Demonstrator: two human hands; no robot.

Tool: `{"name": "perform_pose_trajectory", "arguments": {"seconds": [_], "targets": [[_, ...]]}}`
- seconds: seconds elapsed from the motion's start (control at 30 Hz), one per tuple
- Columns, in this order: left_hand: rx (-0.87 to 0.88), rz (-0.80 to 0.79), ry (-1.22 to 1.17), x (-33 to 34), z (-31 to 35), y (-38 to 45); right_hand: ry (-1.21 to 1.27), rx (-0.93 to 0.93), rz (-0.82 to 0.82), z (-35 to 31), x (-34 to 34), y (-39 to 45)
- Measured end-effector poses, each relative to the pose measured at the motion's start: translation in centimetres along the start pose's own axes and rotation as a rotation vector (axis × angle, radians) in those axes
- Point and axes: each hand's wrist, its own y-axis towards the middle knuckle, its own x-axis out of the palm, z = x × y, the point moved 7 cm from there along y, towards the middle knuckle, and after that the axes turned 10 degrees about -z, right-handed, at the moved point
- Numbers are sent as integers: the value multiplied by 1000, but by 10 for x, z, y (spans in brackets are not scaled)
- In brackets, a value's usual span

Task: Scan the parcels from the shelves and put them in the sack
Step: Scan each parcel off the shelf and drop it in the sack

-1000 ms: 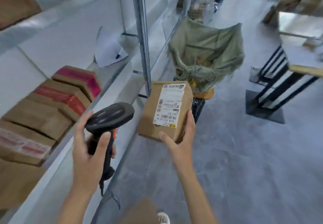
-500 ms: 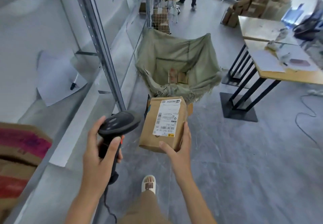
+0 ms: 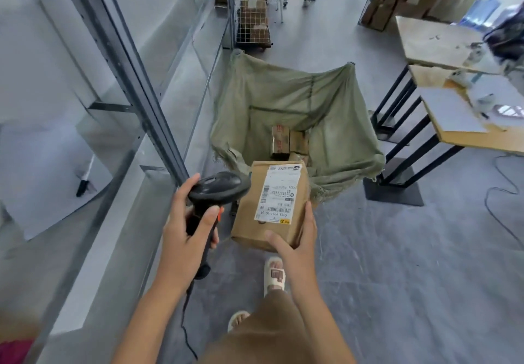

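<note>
- left hand [image 3: 187, 230] curled round the grip of a black handheld scanner [image 3: 218, 190]; thumb lies up the near side of the grip, index finger reaches over the top of the head. scanner head points right, toward the parcel. a black cable hangs from the grip's base down to the floor.
- right hand [image 3: 295, 246] holds a brown cardboard parcel [image 3: 269, 204] from below at its near right corner: thumb pressed on the near face, fingers up the right side.
- parcel is held in the air, just right of the scanner head, near edge of the sack behind it. white shipping label [image 3: 278, 193] with barcodes faces up.
- green sack [image 3: 286, 102] hangs open on a frame directly beyond the parcel; several small brown boxes [image 3: 287, 141] lie at its bottom.
- metal shelving [image 3: 136, 80] runs along the left; a white sheet with a pen lies on one shelf.
- wooden tables [image 3: 453, 125] on black legs stand to the right, papers on top.
- far: wire cart with boxes, stacked cartons, someone's legs.
- sandalled feet on grey floor, near centre.
</note>
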Motion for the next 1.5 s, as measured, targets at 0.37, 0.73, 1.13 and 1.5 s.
{"name": "perform_pose_trajectory", "arguments": {"seconds": [0.37, 0.73, 1.13, 1.5], "targets": [[-97, 65, 15, 40, -37, 165, 266, 298, -27, 2, -19, 201], [-242, 118, -14, 90, -64, 300, 348, 898, -100, 43, -56, 402], [-379, 124, 58, 85, -113, 340, -869, 707, -214, 95, -25, 448], [-432, 103, 61, 100, -132, 345, -1084, 803, -483, 153, -55, 434]]}}
